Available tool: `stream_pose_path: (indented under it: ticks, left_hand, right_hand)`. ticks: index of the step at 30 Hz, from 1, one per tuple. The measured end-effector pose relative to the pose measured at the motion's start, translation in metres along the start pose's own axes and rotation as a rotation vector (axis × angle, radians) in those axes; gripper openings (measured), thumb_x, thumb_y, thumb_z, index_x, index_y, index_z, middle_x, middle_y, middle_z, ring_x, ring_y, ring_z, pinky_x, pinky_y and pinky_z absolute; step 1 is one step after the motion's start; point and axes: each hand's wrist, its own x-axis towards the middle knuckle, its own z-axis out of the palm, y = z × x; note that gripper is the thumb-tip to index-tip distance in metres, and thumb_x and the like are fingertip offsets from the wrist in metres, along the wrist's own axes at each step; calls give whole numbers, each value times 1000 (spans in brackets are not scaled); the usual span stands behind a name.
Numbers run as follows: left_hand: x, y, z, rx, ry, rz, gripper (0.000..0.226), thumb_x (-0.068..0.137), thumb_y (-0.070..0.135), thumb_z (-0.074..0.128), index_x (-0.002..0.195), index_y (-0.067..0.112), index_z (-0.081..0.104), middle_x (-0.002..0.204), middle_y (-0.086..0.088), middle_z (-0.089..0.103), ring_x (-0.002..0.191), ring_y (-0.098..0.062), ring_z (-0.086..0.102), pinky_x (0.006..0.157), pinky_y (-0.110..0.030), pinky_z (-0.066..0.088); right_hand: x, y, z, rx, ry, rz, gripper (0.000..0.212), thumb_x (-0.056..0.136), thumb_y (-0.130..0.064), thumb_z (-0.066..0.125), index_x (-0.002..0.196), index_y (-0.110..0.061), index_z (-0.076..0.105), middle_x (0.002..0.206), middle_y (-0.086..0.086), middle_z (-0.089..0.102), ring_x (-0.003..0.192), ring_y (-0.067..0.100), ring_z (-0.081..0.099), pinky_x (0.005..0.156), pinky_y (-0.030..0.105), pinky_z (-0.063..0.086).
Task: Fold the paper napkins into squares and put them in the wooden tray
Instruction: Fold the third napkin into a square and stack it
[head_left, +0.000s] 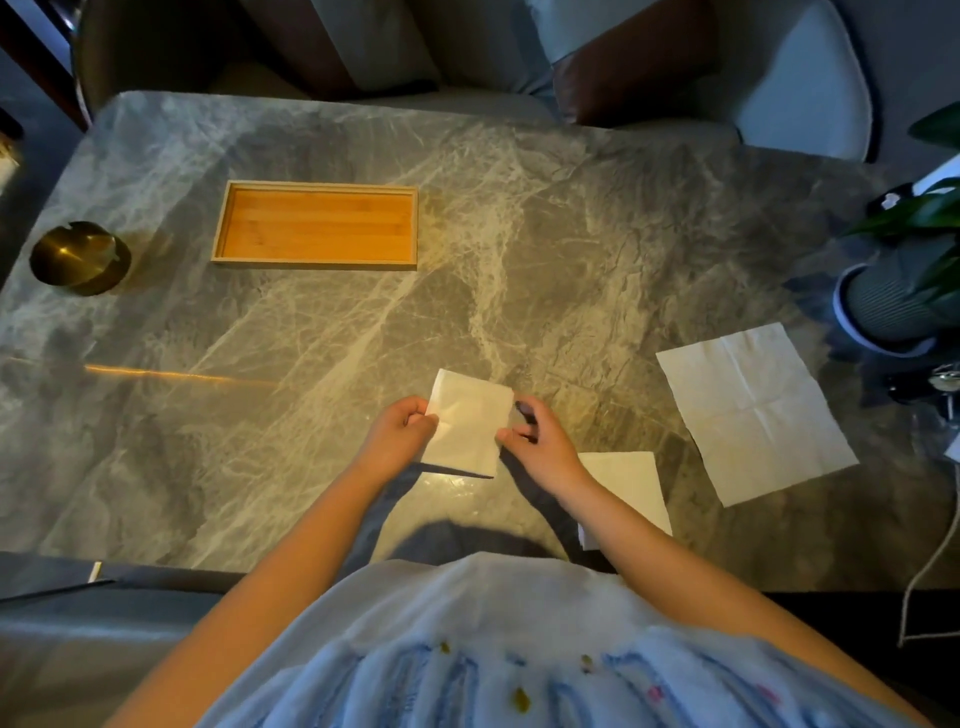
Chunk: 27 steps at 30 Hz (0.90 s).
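A white folded napkin (467, 423), close to square, is being held slightly tilted just above the marble table (519, 234), the left hand (400, 431) pinching its left edge and the right hand (535, 441) its right. A second folded napkin (631, 488) is lying flat just to the right, partly hidden by the right forearm, and an unfolded napkin (753, 410) with crossed creases is lying farther right. The rectangular wooden tray (317, 226) is sitting well apart at far left, showing its bare orange-brown floor.

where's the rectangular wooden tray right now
In the head view, the rectangular wooden tray lies on the far left part of the grey marble table, just right of the round brass ashtray.
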Motion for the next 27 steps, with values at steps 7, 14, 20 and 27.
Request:
stream_pose_path:
  ticks: [7, 14, 20, 27]
  left_hand:
    - [-11, 36, 28, -213, -180, -16, 22, 93, 3, 44, 81, 12, 59, 73, -5, 59, 62, -10, 55, 63, -25, 43]
    - [-21, 32, 79, -69, -205, -29, 18, 92, 5, 51, 75, 10, 54, 64, -1, 52, 61, -12, 49, 62, -27, 42]
    - [-33, 7, 133, 236, -171, 23, 28, 87, 9, 56, 62, 13, 42, 58, 1, 41, 57, -12, 37, 57, -29, 31]
    - [-47, -20, 180, 302, -70, -39, 17, 88, 16, 52, 78, 4, 49, 62, -6, 50, 56, -17, 44, 55, -32, 37]
  right_hand:
    - [-10, -8, -49, 381, 37, 185, 19, 95, -13, 56, 112, -8, 61, 84, 0, 67, 65, 4, 64, 58, 18, 53]
    - [-31, 9, -103, 347, 142, 163, 12, 92, -10, 59, 97, -19, 64, 72, -7, 67, 57, -3, 64, 48, 14, 50]
    - [-59, 54, -135, 276, 117, 206, 10, 93, -16, 58, 102, -19, 62, 89, -4, 66, 77, 6, 65, 58, 16, 55]
    - [-72, 78, -153, 324, 101, 283, 14, 98, -29, 49, 97, -23, 61, 94, 3, 64, 84, 15, 64, 71, 29, 55]
